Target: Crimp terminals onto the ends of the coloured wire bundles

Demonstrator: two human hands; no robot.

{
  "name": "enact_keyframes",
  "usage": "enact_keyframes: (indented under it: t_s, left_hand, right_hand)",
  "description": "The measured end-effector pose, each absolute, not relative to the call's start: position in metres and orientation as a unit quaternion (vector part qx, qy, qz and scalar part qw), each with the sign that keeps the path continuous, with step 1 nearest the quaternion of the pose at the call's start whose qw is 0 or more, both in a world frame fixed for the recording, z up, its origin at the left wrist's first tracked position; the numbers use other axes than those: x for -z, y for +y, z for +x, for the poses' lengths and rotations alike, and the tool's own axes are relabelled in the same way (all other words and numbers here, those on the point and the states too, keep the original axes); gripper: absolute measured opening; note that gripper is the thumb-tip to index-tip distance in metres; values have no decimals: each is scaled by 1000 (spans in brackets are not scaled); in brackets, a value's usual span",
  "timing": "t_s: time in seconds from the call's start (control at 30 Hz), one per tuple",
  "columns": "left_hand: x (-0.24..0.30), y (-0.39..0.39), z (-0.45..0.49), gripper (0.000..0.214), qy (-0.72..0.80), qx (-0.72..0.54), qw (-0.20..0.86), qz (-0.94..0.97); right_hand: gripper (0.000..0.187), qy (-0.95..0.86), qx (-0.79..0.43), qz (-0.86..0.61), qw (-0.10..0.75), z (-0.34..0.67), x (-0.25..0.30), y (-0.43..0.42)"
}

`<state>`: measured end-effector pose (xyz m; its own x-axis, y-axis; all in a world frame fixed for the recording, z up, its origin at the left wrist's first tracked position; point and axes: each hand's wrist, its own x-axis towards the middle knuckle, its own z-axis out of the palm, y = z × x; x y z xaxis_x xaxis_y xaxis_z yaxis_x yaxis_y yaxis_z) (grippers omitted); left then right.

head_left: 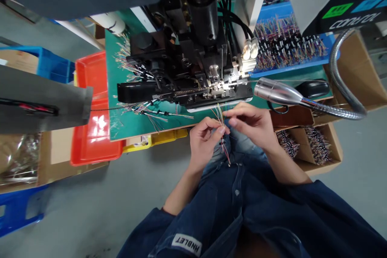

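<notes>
My left hand [204,139] and my right hand [252,121] meet just in front of a black crimping machine [187,68]. Both pinch a small bundle of thin coloured wires [222,123], whose free ends fan upward toward the machine's jaw [216,84]. The rest of the bundle hangs down over my lap in blue denim. Left fingers are curled round the wires below; right fingertips pinch them near the top.
The machine stands on a green mat [121,121] strewn with loose wires. A red tray [93,129] lies left, a blue rack of finished wires [287,48] right. A gooseneck lamp [278,92] reaches in from the right. Cardboard boxes of wires [311,145] sit below it.
</notes>
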<state>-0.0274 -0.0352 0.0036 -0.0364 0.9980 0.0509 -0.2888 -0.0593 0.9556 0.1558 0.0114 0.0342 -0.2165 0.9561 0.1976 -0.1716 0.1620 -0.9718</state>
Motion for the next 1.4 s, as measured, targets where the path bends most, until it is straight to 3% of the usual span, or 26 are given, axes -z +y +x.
enact_keyframes:
  t_s: [0.17, 0.53, 0.7, 0.87, 1.0, 1.27, 1.4]
  left_hand:
    - [-11, -33, -29, 27, 423, -569, 528, 468]
    - [-14, -35, -40, 12, 358, -538, 520, 559]
    - [-16, -32, -43, 9, 421, -518, 433, 606]
    - [-21, -25, -32, 9, 454, -562, 449, 526]
    - [-21, -22, -24, 21, 439, -615, 508, 413]
    - [-7, -17, -16, 19, 423, -655, 507, 368]
    - [-2, -12, -14, 22, 437, -665, 498, 346]
  right_hand:
    - [3, -571, -558, -313, 515, 150, -30, 6]
    - [18, -519, -530, -348, 574, 144, -47, 16]
    - [24, -549, -498, -363, 565, 142, -49, 14]
    - [13, -551, -505, -350, 564, 144, -53, 19]
    - [33, -514, -589, -366, 505, 144, -51, 23]
    - [21, -521, -569, -382, 509, 126, -44, 25]
    - [28, -509, -575, -402, 499, 121, -44, 32]
